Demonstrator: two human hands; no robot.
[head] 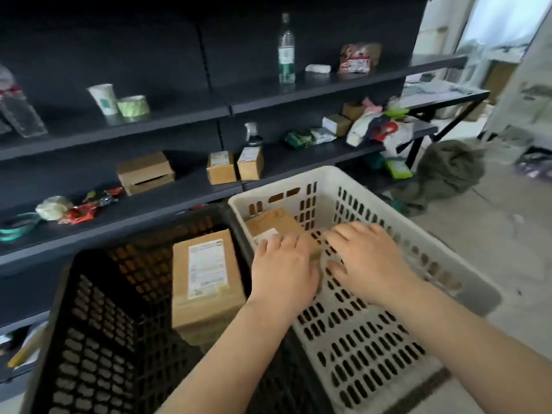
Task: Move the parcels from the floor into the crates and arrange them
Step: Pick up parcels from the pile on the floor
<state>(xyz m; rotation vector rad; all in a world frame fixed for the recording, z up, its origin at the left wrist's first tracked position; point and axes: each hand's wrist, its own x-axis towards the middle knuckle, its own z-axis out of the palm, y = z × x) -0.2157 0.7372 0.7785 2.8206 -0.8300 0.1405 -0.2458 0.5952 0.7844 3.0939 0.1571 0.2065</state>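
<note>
You had one parcel (207, 282) lying in the black crate (98, 324) and another box (276, 227) in the white crate (397, 333). Your left hand (282, 270) and right hand (366, 258) lay on that box, fingers loosely curved; I couldn't tell whether they gripped it, and no floor parcels showed

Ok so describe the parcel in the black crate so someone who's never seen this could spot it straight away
Two perforated plastic crates stand side by side before the dark shelving: a black plastic crate on the left, a white plastic crate on the right. The brown cardboard parcel lies alone in the black one, against the wall next to the white crate. Unlike the white crate's parcel, no hand touches it, and its long white label faces up.
</note>
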